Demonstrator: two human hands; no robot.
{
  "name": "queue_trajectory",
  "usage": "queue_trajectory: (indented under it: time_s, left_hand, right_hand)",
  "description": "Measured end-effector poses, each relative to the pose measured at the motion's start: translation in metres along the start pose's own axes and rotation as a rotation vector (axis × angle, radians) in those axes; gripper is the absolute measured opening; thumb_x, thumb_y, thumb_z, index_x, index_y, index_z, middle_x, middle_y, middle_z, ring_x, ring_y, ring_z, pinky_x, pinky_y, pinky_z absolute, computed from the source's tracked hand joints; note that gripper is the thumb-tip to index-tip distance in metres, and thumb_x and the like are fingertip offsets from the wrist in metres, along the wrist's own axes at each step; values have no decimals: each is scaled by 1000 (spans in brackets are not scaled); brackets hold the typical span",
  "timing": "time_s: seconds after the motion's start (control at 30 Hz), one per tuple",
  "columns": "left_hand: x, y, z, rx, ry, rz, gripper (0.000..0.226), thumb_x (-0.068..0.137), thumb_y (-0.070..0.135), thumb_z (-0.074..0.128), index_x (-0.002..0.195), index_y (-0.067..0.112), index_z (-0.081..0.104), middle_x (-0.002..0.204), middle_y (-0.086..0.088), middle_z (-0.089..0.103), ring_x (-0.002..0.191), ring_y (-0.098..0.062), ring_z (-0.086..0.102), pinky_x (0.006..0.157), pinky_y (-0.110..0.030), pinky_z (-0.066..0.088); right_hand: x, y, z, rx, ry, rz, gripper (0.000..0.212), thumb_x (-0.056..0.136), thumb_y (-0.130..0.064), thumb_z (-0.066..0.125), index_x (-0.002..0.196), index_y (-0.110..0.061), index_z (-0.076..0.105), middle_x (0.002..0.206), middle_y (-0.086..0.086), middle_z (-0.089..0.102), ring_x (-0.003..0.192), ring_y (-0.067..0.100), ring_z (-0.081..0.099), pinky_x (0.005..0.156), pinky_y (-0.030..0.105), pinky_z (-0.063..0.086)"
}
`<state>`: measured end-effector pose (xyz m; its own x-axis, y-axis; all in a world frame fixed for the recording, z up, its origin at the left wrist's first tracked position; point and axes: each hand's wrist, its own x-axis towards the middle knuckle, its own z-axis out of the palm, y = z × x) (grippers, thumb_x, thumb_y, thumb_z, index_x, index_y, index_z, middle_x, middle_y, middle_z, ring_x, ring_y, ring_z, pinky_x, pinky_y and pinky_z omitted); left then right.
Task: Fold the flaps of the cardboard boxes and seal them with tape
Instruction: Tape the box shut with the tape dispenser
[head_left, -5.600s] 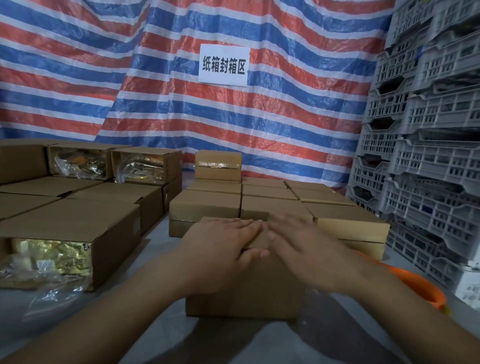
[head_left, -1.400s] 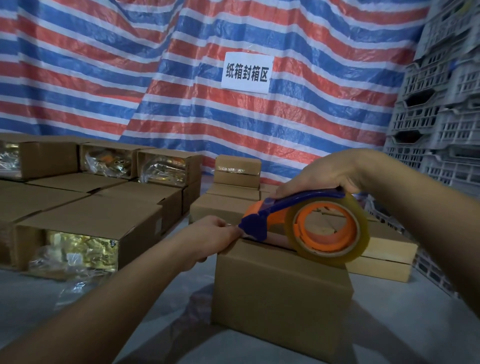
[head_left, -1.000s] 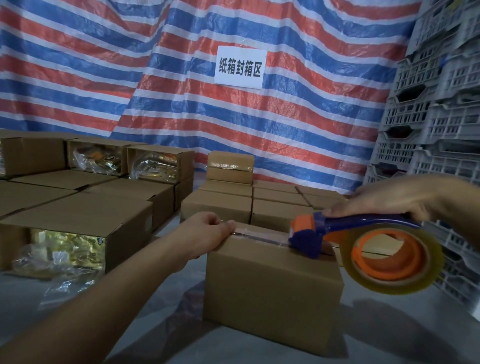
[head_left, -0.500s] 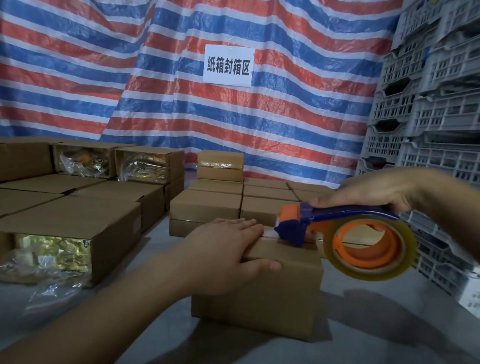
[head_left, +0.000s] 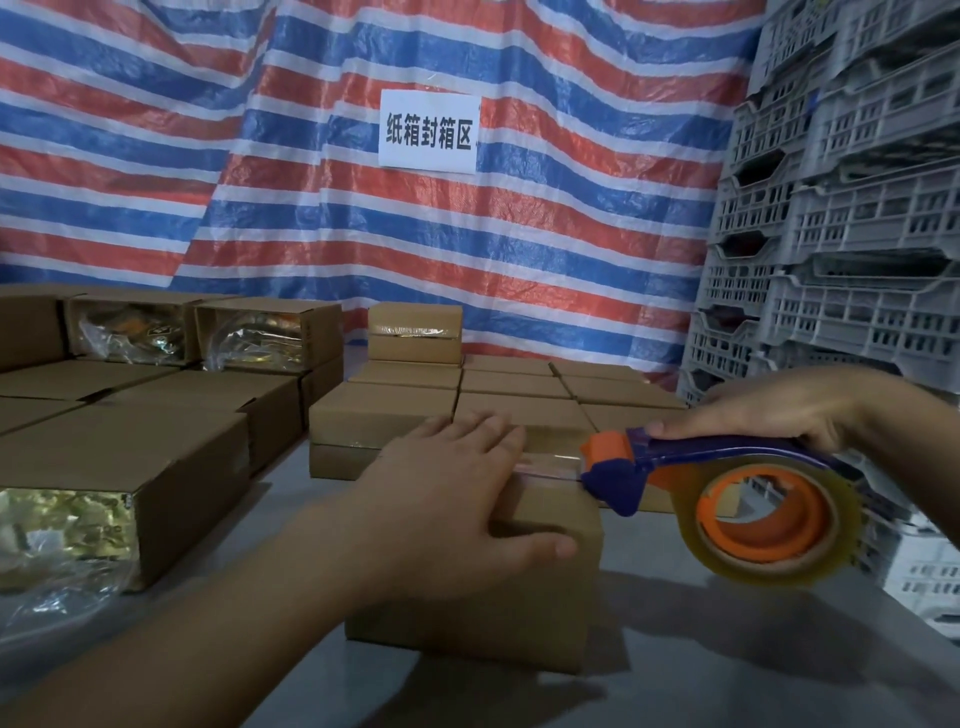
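Observation:
A small brown cardboard box (head_left: 540, 597) stands on the grey table in front of me, its flaps folded down. My left hand (head_left: 457, 499) lies flat on its top with the fingers spread and the thumb over the front face. A strip of clear tape (head_left: 550, 465) runs along the top seam to the dispenser. My right hand (head_left: 774, 415) grips the blue handle of the tape dispenser (head_left: 727, 499), whose orange-and-blue head sits at the box's right top edge. Its orange-cored tape roll hangs beyond the box to the right.
Closed small boxes (head_left: 467, 395) sit in rows behind the one I hold. Larger boxes (head_left: 124, 467) on the left lie open at one end, showing gold foil packs in plastic. Grey plastic crates (head_left: 841, 260) are stacked on the right. A striped tarp with a white sign (head_left: 428, 130) hangs behind.
The dispenser has run from the box's left end to its right edge, laying tape along the seam. My left hand moved from pinching the tape end to lying flat on top.

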<state>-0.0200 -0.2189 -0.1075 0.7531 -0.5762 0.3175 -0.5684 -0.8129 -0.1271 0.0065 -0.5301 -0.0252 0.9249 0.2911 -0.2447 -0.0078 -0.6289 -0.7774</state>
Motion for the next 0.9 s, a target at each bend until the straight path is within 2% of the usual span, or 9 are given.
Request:
queue_trajectory:
  time_s: [0.07, 0.17, 0.3, 0.37, 0.43, 0.57, 0.63, 0.77, 0.9]
  left_hand:
    - [10, 15, 2, -50, -19, 47, 98, 78, 88, 22, 154, 32, -1, 164, 8, -2, 148, -9, 2, 105, -31, -11]
    - [17, 24, 11, -88, -61, 91, 86, 85, 81, 27, 154, 36, 2, 164, 6, 7, 148, -11, 8, 107, -30, -1]
    - [17, 20, 14, -73, -37, 91, 80, 86, 79, 27, 152, 40, 6, 163, 9, 10, 148, -9, 11, 105, -27, 2]
    - [15, 20, 14, -71, -29, 95, 77, 86, 79, 27, 151, 45, 2, 163, 10, 9, 147, -9, 10, 105, -27, 0]
    - [13, 22, 15, -74, -26, 108, 73, 87, 78, 27, 148, 50, -2, 163, 10, 8, 147, -10, 10, 105, -28, -2]
    - [13, 25, 13, -64, -19, 118, 68, 90, 74, 27, 149, 51, 0, 163, 10, 9, 147, -10, 9, 106, -28, -2]
    - [13, 26, 12, -52, -22, 104, 68, 89, 75, 25, 148, 52, -2, 163, 11, 7, 147, -10, 8, 105, -28, -3]
    - [13, 27, 11, -33, -49, 99, 69, 88, 76, 25, 147, 52, -3, 163, 10, 6, 148, -12, 7, 104, -29, -3]
    - [18, 27, 12, -30, -43, 100, 70, 88, 75, 27, 149, 48, 4, 162, 9, 14, 147, -14, 13, 102, -29, 2]
  right_hand:
    - [5, -5, 7, -98, -70, 137, 52, 63, -61, 87, 87, -15, 78, 82, 4, 73, 65, 18, 70, 58, 26, 56]
    - [8, -7, 5, -142, -118, 200, 57, 58, -70, 83, 75, -16, 79, 74, 8, 67, 56, 18, 62, 53, 27, 52]
    - [-9, -10, -10, -93, -128, 207, 45, 73, -61, 73, 78, -16, 78, 71, 6, 67, 55, 16, 62, 53, 26, 52]
    - [-19, -7, -23, -161, -93, 228, 60, 70, -64, 78, 94, -9, 72, 75, 9, 68, 60, 19, 63, 56, 28, 52]
    - [-27, -9, -26, -332, -81, 295, 79, 62, -75, 78, 99, -5, 71, 76, 8, 69, 60, 19, 64, 57, 28, 52]
    - [-10, -20, 15, -817, -1, 327, 67, 61, -91, 57, 72, -27, 77, 70, -4, 73, 59, 11, 69, 57, 24, 54]
    - [6, -17, 38, -1052, 46, 392, 68, 63, -86, 60, 75, -20, 72, 74, -5, 73, 65, 12, 69, 63, 30, 57]
    - [17, 27, 57, -1085, 316, 315, 47, 82, -72, 58, 71, -28, 49, 76, -9, 55, 67, 6, 52, 64, 27, 43]
    - [13, 74, 79, -1064, 695, 229, 54, 86, -76, 45, 66, -26, 46, 69, -8, 51, 58, 6, 46, 53, 26, 37]
